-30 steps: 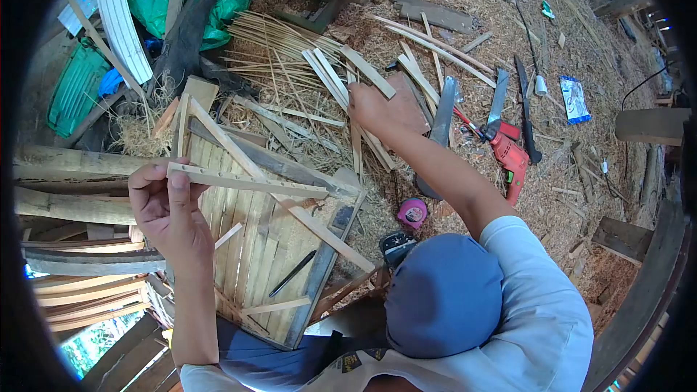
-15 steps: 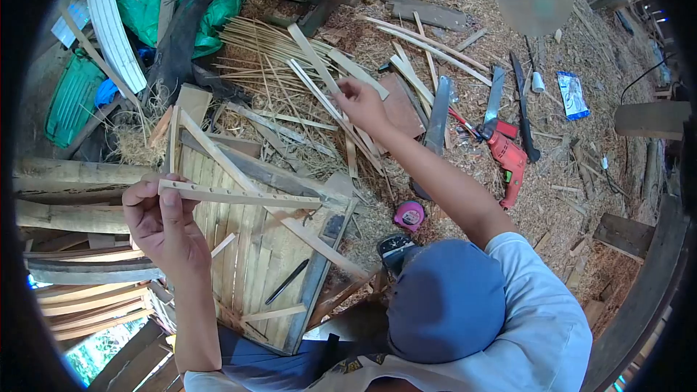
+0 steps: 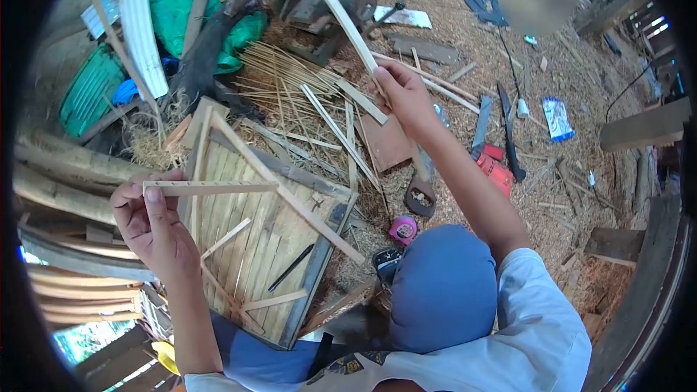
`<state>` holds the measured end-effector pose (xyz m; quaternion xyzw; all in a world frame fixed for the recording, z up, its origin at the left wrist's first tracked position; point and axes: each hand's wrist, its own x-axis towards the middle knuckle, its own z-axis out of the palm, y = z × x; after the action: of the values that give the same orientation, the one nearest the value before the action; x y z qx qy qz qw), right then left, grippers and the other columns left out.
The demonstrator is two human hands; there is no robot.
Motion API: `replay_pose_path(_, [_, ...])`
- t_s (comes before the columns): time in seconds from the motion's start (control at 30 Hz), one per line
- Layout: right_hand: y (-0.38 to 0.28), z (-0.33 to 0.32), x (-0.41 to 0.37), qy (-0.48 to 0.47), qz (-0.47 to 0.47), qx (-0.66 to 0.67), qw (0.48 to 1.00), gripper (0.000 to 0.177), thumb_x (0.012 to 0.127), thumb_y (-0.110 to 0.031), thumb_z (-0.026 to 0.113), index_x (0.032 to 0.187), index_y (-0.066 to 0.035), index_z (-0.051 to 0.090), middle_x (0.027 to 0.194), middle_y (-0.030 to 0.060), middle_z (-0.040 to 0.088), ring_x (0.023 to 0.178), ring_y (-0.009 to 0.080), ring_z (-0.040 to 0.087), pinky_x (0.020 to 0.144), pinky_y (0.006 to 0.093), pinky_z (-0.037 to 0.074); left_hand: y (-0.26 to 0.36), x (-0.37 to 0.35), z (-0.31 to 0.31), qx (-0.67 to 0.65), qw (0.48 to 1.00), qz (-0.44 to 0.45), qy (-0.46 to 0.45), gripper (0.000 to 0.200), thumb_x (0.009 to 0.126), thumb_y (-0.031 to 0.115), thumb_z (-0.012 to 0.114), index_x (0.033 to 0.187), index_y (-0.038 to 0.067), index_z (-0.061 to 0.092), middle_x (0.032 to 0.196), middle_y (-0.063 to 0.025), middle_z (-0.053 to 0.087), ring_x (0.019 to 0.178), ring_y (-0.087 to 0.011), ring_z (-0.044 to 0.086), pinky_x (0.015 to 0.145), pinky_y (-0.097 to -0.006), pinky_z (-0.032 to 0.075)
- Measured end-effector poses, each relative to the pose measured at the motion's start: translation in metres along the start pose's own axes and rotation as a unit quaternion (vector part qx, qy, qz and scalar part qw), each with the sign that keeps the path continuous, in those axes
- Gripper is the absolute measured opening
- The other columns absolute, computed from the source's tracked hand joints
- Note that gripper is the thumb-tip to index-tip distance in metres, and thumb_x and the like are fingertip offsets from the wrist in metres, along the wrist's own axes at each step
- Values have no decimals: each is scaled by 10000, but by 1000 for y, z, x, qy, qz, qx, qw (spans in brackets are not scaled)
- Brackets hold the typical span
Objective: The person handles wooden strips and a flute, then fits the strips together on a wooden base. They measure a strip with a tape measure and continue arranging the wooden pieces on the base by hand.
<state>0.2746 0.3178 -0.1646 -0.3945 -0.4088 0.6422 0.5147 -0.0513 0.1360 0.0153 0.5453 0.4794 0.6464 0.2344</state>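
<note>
Okay, so our right hand [image 3: 408, 98] had just raised a pale wooden slat [image 3: 348, 27] over the far floor [image 3: 451, 27], gripping its near end. Our left hand [image 3: 161, 236] still pinched a wooden strip [image 3: 210, 189] above the slatted counter [image 3: 314, 288] at left, so both were full.

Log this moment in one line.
Left hand: holding pale wooden strip | Right hand: holding second pale wooden strip | Black pen: lying on slatted wooden panel
</note>
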Motion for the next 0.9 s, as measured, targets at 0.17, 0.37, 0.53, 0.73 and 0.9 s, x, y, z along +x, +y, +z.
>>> replay_pose_path(0.17, [-75,45,-40,-104,-146,-174,968,264,1018,-124,668,1270,-56,625,984,15,676,778,45,575,688,233,481,37,-15,-47,95,994,37,45,124,1051,8,617,1155,37,556,1089,-93,666,1061,-283,734,944,-357,600])
replay_pose_path(0.37, [-150,129,-98,-245,-263,-269,893,453,939,30,623,1377,-85,610,1050,37,662,870,101,599,766,286,501,82,-38,-129,195,974,59,97,142,979,-26,727,1089,17,649,978,-29,689,924,-92,678,825,-233,540])
replay_pose_path(0.53, [-188,216,-157,-354,-238,-247,870,503,955,65,587,1435,-86,565,1118,54,634,870,102,625,762,300,522,117,-56,-196,272,956,31,107,116,963,36,770,1043,2,693,927,-29,739,860,-71,688,782,-232,546])
replay_pose_path(0.73, [-183,295,-224,-411,-182,-280,848,495,973,5,620,1449,-116,559,1114,71,622,714,107,685,596,273,522,92,-79,-264,233,963,15,136,97,966,40,763,1007,11,680,920,-32,738,856,-91,700,773,-244,551])
replay_pose_path(0.9, [-161,321,-258,-431,-119,-334,830,443,978,-36,639,1413,-106,594,1137,104,632,654,109,687,563,278,535,77,-100,-284,248,954,27,167,92,961,25,758,994,0,676,948,-54,738,874,-117,718,784,-263,574])
